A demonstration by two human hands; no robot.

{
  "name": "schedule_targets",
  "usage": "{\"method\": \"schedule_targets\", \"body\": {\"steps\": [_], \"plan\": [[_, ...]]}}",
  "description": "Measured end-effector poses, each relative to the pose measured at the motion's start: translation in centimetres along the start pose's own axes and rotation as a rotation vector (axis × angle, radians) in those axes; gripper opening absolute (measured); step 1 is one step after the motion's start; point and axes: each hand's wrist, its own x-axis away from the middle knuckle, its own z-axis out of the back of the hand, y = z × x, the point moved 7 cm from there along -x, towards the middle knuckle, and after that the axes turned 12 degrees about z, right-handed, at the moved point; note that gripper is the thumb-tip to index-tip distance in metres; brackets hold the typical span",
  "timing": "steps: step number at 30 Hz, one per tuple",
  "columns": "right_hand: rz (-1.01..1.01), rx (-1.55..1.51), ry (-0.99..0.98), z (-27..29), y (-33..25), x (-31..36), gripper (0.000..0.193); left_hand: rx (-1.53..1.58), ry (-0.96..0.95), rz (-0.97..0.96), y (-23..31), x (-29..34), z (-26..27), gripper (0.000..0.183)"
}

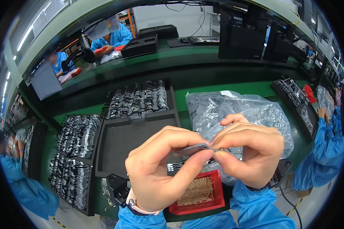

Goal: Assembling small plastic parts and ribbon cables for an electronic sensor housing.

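Well to the left of the red box point(219, 187), rows of black-and-silver parts point(74, 137) stand packed close, and nearer to the box a dark tray point(116, 143) runs partly out of sight behind the left hand point(151, 164). That hand hangs over the box's left side, hiding its far left corner; thumb and forefinger pinch a flat grey piece point(195, 149). A few striped strips point(175, 166) show only through the gap under the forefinger, so their full shape is hidden. The grey piece is above the far edge of the box, its long axis running crosswise, rising a little to the right — it lies between the two hands, mostly within the left one's grip, its right end meeting the right fingertips. The right hand point(252, 149), above and right of the box, has thumb and forefinger closed together at that end; a tiny bit seems pinched there — too small and too covered to make out. Beyond the box and to its right, a clear plastic bag point(263, 114) is partly blocked by the right hand.
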Motion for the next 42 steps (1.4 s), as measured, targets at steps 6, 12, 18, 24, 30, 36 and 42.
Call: {"method": "schedule_targets", "body": {"steps": [6, 12, 18, 24, 30, 36, 42], "plan": [[-0.096, -0.153, 0.057, -0.6, 0.6, 0.4, 0.013, 0.033, 0.101, -0.033, 0.6, 0.2, 0.6, 0.018], [-0.128, -0.140, 0.057, -0.7, 0.8, 0.6, 0.014, -0.006, 0.132, -0.102, 0.7, 0.4, 0.7, 0.017], [-0.115, -0.113, 0.070, -0.8, 1.1, 0.8, 0.016, 0.061, 0.125, -0.129, 0.6, 0.4, 1.0, 0.017], [-0.233, -0.202, 0.057, -1.4, 1.5, 0.8, 0.018, 0.096, 0.143, -0.148, 0.8, 0.5, 1.6, 0.016], [-0.140, -0.155, 0.004, -1.7, 1.6, 1.0, 0.018, 0.101, 0.146, -0.096, 0.7, 0.5, 1.8, 0.015], [-0.116, -0.160, 0.013, -1.7, 1.3, 0.8, 0.016, 0.153, 0.130, -0.041, 0.1, 0.4, 1.9, 0.016], [-0.122, -0.182, 0.154, -1.0, 1.2, 0.9, 0.013, 0.218, 0.158, 0.066, -0.4, 0.1, 1.4, 0.023]]}}
